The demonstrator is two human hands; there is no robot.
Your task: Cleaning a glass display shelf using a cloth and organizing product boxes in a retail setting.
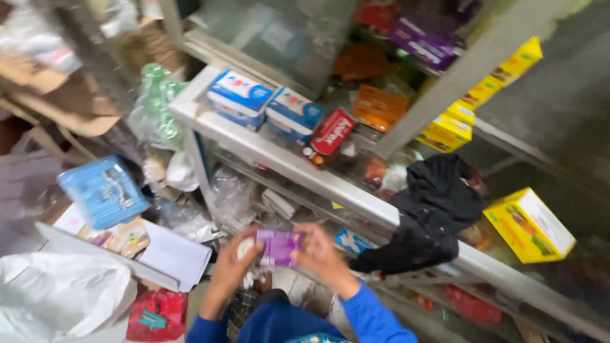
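A small purple packet (277, 246) sits between both my hands, low in the middle of the view. My left hand (236, 259) grips its left end and my right hand (319, 253) grips its right end. Both arms wear blue sleeves. The hands are held in front of a white-framed glass counter (298, 168), just below its front edge. The picture is blurred, so the packet's details are unclear.
Two blue-and-white boxes (267, 105) and a red packet (332, 132) lie on the counter, with a black cloth (432, 209) draped over its edge. Yellow boxes (528, 225) stand at the right. A blue pack (103, 190), white paper (175, 254) and a white bag (57, 295) crowd the left.
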